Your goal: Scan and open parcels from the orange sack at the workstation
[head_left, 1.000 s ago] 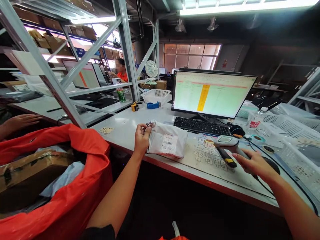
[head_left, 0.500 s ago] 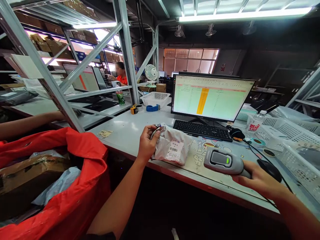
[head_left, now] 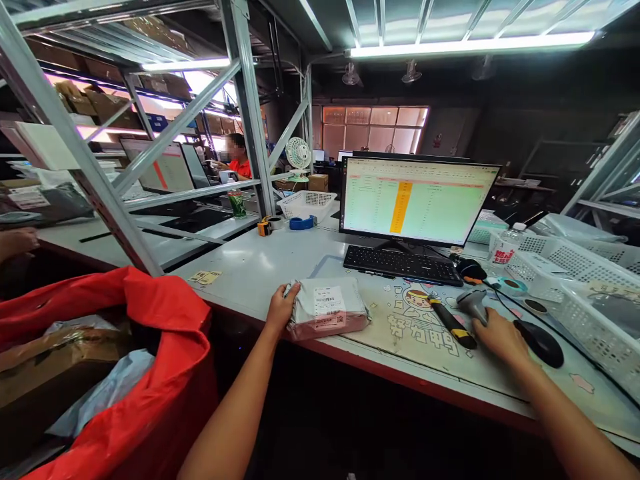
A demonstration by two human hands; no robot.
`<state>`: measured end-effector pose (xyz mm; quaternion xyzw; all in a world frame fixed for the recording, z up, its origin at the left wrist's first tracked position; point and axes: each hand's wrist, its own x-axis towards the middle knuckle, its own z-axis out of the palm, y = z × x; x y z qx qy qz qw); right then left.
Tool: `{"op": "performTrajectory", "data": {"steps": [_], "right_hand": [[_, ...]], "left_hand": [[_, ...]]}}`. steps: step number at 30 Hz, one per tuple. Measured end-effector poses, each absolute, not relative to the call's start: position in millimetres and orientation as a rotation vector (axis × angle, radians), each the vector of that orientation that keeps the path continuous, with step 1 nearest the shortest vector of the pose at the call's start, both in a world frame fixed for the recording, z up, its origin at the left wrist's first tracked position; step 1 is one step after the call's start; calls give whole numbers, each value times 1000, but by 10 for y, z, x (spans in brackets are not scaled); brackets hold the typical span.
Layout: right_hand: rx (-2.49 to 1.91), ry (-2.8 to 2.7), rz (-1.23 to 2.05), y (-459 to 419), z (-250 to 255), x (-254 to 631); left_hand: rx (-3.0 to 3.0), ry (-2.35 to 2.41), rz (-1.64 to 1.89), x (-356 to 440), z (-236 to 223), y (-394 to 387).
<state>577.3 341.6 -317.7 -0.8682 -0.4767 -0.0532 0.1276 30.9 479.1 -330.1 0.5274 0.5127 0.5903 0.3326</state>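
A small grey parcel bag (head_left: 327,308) with a barcode label lies flat near the front edge of the white workbench (head_left: 260,260). My left hand (head_left: 281,308) grips its left end, thumb on top. My right hand (head_left: 501,335) is closed round the handle of a grey barcode scanner (head_left: 473,303), which stands head up on the printed desk mat (head_left: 425,327). A black and yellow utility knife (head_left: 451,323) lies just left of the scanner.
A monitor (head_left: 417,203) and keyboard (head_left: 403,263) stand behind the parcel, a mouse (head_left: 540,342) and white baskets (head_left: 575,267) to the right. A red sack (head_left: 150,373) full of parcels stands at my left. Another person's hand (head_left: 15,241) shows at the far left.
My left hand has laid the parcel flat on the bench with the label up. My right hand has lowered the scanner from mid-air and set it down on the mat.
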Motion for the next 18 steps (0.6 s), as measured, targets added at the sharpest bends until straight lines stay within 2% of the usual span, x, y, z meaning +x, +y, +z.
{"op": "performTrajectory", "data": {"steps": [5, 8, 12, 18], "right_hand": [[-2590, -1387, -317, 3394, -2962, 5612], [-2368, -1441, -565, 3657, -2645, 5495], [-2310, -1704, -346, 4305, -2449, 5418], [-2389, -1783, -197, 4889, -2548, 5306]], "left_hand": [[1464, 1436, 1519, 352, -3431, 4855], [1524, 1543, 1518, 365, -3471, 4888], [1548, 1580, 1493, 363, -3476, 4895], [1564, 1595, 1496, 353, -3424, 4811]]}}
